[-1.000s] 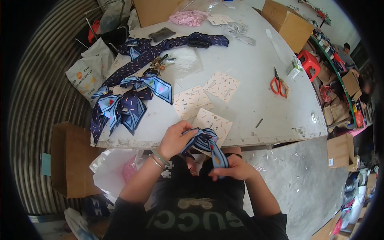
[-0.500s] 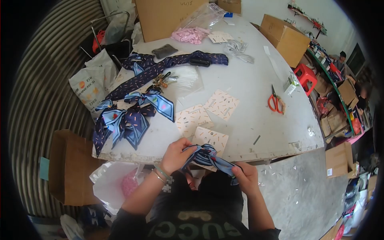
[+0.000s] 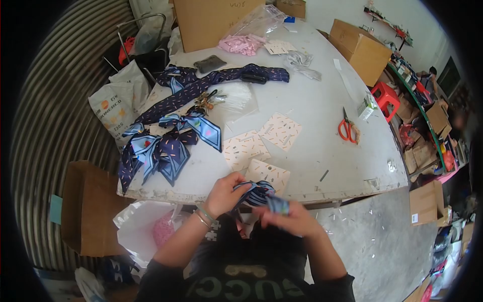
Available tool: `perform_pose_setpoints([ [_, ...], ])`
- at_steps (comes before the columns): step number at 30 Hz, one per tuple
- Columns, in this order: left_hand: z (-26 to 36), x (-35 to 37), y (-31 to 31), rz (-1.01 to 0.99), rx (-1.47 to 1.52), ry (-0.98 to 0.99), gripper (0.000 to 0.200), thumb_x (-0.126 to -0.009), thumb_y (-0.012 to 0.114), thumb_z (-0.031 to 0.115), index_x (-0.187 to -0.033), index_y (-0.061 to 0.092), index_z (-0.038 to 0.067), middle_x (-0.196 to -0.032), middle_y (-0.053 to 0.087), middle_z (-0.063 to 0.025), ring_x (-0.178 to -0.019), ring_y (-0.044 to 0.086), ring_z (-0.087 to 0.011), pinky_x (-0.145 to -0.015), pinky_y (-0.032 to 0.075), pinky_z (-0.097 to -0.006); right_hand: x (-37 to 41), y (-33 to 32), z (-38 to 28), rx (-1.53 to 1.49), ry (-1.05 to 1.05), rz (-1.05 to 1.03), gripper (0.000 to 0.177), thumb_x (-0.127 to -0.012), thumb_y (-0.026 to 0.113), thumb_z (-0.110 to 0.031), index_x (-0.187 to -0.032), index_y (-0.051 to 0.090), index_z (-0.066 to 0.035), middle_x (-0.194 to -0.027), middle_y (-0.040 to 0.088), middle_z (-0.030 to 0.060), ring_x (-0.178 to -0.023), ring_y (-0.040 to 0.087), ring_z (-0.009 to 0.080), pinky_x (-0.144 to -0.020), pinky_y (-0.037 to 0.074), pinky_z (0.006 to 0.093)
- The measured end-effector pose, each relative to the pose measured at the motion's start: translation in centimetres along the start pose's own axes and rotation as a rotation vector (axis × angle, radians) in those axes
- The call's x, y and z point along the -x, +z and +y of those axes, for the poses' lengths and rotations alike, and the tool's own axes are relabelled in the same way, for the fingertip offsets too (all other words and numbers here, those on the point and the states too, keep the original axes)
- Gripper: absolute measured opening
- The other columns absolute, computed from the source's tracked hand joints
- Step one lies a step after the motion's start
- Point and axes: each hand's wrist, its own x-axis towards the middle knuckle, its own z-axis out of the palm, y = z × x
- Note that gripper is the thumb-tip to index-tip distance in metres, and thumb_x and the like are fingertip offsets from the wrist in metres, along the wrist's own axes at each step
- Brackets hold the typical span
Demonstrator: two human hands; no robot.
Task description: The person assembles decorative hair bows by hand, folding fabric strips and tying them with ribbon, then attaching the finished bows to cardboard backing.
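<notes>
Right hand [image 3: 291, 220] blurred, fingers' hold unclear; swung inward since half a second ago, so blue-striped scarf [image 3: 255, 193] no longer stretched out, likely mid-wrap. Left hand [image 3: 226, 194]: fingers pinching scarf at tabletop [image 3: 347, 163] edge, near patterned card [image 3: 271, 172].

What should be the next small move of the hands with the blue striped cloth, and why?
Probably the right hand should draw the loose end gently snug while the left hand holds firm. The left hand pinches the bunched blue striped cloth near the table edge, and the right hand is at the loose end, though blur hides its exact grip.
</notes>
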Motion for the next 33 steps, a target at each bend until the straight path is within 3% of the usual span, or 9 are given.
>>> perform_pose_setpoints([
  [3,0.9,0.4,-0.2,-0.046,0.077,-0.042,0.017,-0.092,0.065,0.014,-0.092,0.061,-0.002,-0.075,0.068,-0.0086,-0.067,0.065,-0.0107,-0.061,0.050,-0.0260,-3.2,-2.4,1.1,0.115,-0.110,0.244,0.038,-0.097,0.056,-0.024,-0.125,0.061,0.001,-0.086,0.065,0.0054,-0.083,0.059,0.0122,-0.075,0.045,0.0259],
  [6,0.6,0.3,-0.5,-0.093,0.219,-0.091,0.018,-0.092,0.065,0.015,-0.092,0.061,-0.003,-0.077,0.069,-0.0075,-0.069,0.065,-0.0114,-0.062,0.050,-0.0255,-5.8,-4.2,3.8,-0.454,-0.142,0.288,0.052,-0.099,0.051,-0.032,-0.134,0.050,0.006,-0.081,0.061,0.0074,-0.069,0.052,0.0126,-0.064,0.042,0.0240],
  [12,3.5,2.7,-4.0,-0.445,0.569,-0.428,0.018,-0.090,0.065,0.008,-0.104,0.063,-0.004,-0.088,0.068,-0.0057,-0.074,0.066,-0.0110,-0.066,0.050,-0.0227,-6.5,-4.2,4.6,-0.400,-0.114,0.372,0.053,-0.100,0.046,-0.032,-0.137,0.046,0.005,-0.078,0.059,0.0080,-0.075,0.052,0.0136,-0.071,0.041,0.0252],
  [15,2.7,4.3,-4.6,-0.446,0.735,-0.570,0.023,-0.090,0.064,0.007,-0.109,0.064,-0.004,-0.091,0.069,-0.0072,-0.077,0.066,-0.0118,-0.070,0.050,-0.0225,-6.6,-3.9,4.3,-0.407,-0.086,0.397,0.052,-0.101,0.045,-0.032,-0.137,0.047,0.005,-0.078,0.059,0.0077,-0.074,0.052,0.0135,-0.070,0.041,0.0248],
  [18,3.0,4.4,-5.0,-0.548,0.940,-0.526,0.027,-0.092,0.062,0.011,-0.113,0.065,-0.005,-0.100,0.070,-0.0102,-0.085,0.067,-0.0136,-0.077,0.051,-0.0235,-6.7,-3.7,4.1,-0.351,-0.081,0.391,0.052,-0.101,0.045,-0.033,-0.137,0.047,0.004,-0.079,0.059,0.0073,-0.074,0.051,0.0129,-0.069,0.041,0.0244],
  [22,3.5,2.6,-4.0,-0.234,0.953,-0.449,0.030,-0.093,0.060,0.014,-0.116,0.061,-0.006,-0.102,0.070,-0.0141,-0.092,0.067,-0.0186,-0.084,0.053,-0.0307,-6.3,-3.8,4.1,-0.319,-0.070,0.360,0.054,-0.101,0.045,-0.034,-0.138,0.046,0.005,-0.079,0.059,0.0067,-0.073,0.051,0.0117,-0.068,0.040,0.0227],
  [26,2.1,2.3,-4.7,-0.504,1.227,-0.506,0.036,-0.094,0.060,0.022,-0.117,0.058,-0.006,-0.102,0.067,-0.0113,-0.092,0.066,-0.0200,-0.085,0.053,-0.0342,-6.6,-4.0,4.1,-0.302,-0.077,0.363,0.054,-0.101,0.045,-0.035,-0.138,0.046,0.005,-0.078,0.059,0.0063,-0.073,0.051,0.0108,-0.067,0.039,0.0215],
  [29,2.1,3.0,-6.0,-0.410,0.759,-0.641,0.038,-0.089,0.066,0.018,-0.118,0.057,-0.005,-0.105,0.066,-0.0100,-0.092,0.064,-0.0171,-0.083,0.052,-0.0294,-6.5,-3.9,4.3,-0.307,-0.086,0.357,0.054,-0.101,0.044,-0.035,-0.138,0.046,0.005,-0.077,0.059,0.0059,-0.073,0.050,0.0105,-0.067,0.039,0.0212],
  [33,4.0,2.9,-6.5,-0.262,0.082,-0.097,0.040,-0.083,0.064,-0.002,-0.122,0.055,0.002,-0.106,0.064,-0.0045,-0.096,0.058,-0.0093,-0.082,0.047,-0.0223,-6.6,-3.6,3.9,-0.302,-0.075,0.376,0.054,-0.101,0.044,-0.033,-0.136,0.046,0.007,-0.077,0.059,0.0085,-0.071,0.053,0.0138,-0.068,0.042,0.0238],
])
